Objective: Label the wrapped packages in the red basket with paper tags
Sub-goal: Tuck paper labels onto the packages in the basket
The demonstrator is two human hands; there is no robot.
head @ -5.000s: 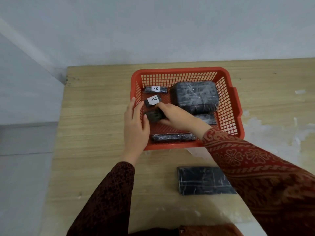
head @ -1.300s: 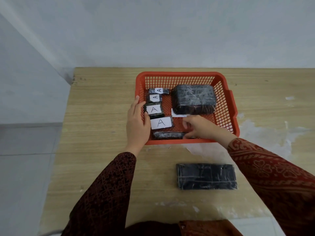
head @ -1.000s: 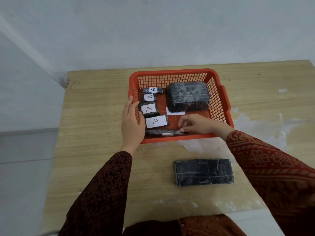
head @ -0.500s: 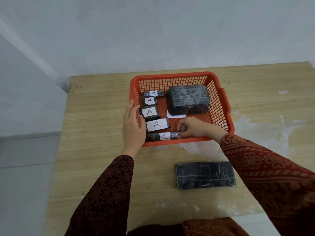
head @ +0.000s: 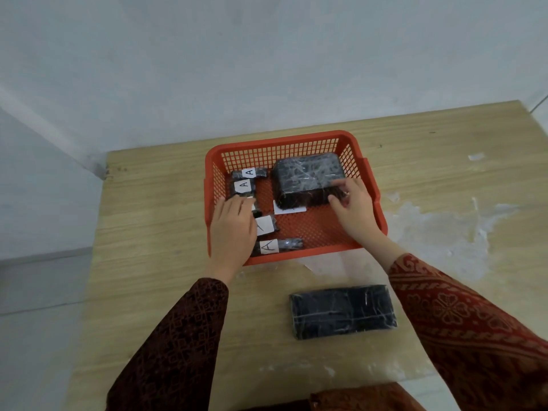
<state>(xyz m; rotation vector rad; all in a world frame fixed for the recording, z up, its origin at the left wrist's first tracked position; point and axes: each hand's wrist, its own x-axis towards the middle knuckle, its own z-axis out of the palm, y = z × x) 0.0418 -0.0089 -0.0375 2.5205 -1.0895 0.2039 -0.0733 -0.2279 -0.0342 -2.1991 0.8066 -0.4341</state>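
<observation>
**Moving on to the big package**

Reaching across the red basket [head: 373, 200], the right hand [head: 354, 204] is now laid against the near right corner of the big package [head: 308, 179], fingers spread loosely over its top and thumb at its front face; whether it is truly gripped cannot be told. Half a second ago that hand was pinching the end of the thin package [head: 278, 246] at the front wall, which is now released and carries a tag marked "A". The change is read as the small packages being finished and the last, largest one being taken in hand.

A blank paper tag [head: 289, 209] is seen half tucked under the big package's front edge, so a lift or shift of the package is probably wanted to free it.

The left hand [head: 232, 229] is held flat and open over the basket's left wall, as it was before, partly covering two of the tagged packages in the left column. Two more tagged packages [head: 246, 180] lie behind it, five in all.

The basket is set on a pale wooden table [head: 148, 232], scuffed with white patches on the right, pushed against a plain white wall [head: 267, 54]. A flat black parcel [head: 342, 311] lies untagged on the table, outside the basket. A grey floor is seen at the left.
</observation>
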